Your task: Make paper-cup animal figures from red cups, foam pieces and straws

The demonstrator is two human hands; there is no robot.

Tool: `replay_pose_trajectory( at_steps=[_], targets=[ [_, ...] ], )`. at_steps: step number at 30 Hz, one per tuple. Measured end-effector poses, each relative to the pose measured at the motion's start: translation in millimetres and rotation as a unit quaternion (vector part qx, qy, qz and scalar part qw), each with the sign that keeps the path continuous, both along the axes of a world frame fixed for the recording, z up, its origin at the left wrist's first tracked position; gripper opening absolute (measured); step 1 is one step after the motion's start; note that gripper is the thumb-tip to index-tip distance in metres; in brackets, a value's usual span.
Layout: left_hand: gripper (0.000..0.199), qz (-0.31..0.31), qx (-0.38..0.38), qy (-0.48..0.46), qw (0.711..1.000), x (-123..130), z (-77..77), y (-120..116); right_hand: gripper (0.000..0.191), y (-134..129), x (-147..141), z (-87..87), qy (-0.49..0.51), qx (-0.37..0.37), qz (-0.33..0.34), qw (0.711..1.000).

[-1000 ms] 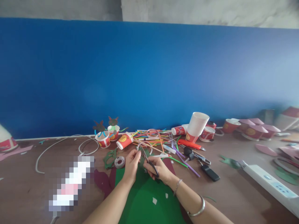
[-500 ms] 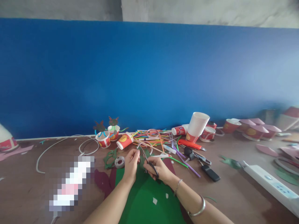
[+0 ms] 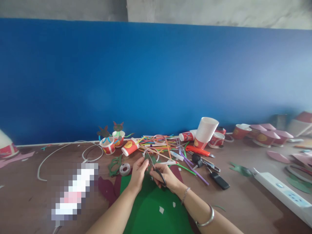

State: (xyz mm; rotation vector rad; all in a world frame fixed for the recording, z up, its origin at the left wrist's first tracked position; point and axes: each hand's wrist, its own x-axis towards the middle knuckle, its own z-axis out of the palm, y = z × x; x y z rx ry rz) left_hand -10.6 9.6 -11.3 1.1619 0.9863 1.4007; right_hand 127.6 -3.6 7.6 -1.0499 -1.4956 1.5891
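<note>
My right hand (image 3: 164, 177) is closed round the black handles of a pair of scissors (image 3: 159, 175), whose metal blades point up and to the left. Pinched in my left hand (image 3: 139, 173) is a small piece of dark green paper (image 3: 147, 156), close beside the blades. Whether the blades touch the paper I cannot tell. Beneath both hands lies a large sheet of green paper (image 3: 156, 208) with small white scraps on it. A roll of clear tape (image 3: 124, 169) and a cut green paper shape (image 3: 115, 165) lie left of my left hand.
Behind my hands spreads a heap of coloured straws (image 3: 158, 143). Red paper cups (image 3: 107, 146) with paper heads stand at the left. To the right are a cup stack (image 3: 206, 133), an orange utility knife (image 3: 198, 150), keys (image 3: 198, 161) and a white power strip (image 3: 282, 188). A blue panel (image 3: 156, 81) rises behind.
My left fingertips have shifted slightly right, closer to the scissors. The scissors have turned a little, while my right hand stays almost in place.
</note>
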Motion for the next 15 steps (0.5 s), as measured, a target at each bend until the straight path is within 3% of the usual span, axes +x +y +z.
replay_pose_trajectory(
  at_steps=[15],
  targets=[
    [0.031, 0.011, -0.026, -0.027, 0.999, -2.5, -6.8, 3.5, 0.023, 1.5, 0.7, -4.1, -0.004, 0.014, -0.001, 1.000]
  ],
)
